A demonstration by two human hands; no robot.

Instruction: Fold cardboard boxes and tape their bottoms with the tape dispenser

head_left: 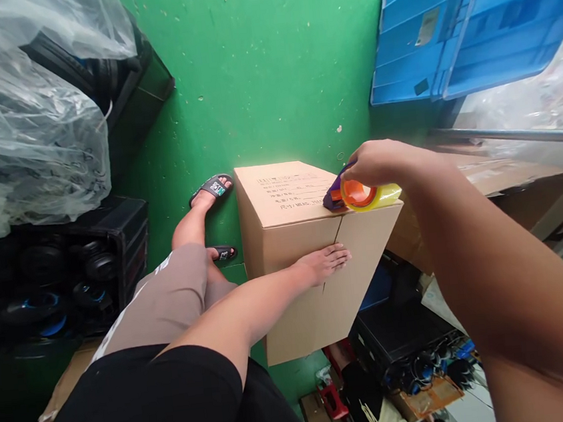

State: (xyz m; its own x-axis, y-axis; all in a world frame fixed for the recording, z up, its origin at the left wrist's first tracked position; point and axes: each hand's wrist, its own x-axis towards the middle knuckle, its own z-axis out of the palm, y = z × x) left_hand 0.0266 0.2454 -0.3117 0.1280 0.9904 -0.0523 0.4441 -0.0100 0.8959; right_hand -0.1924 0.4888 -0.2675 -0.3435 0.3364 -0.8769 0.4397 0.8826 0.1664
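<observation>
Taping the top seam of the brown cardboard box (296, 250) goes best with steady, even pressure. The right hand (382, 162) has its fingers clenched around the orange-and-purple tape dispenser (357, 195) at the box's far top edge. The left hand (324, 262) lies flat, fingers extended, on the seam.

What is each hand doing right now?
Left hand: open, flat on the cardboard box.
Right hand: closed, holding the tape dispenser.
</observation>
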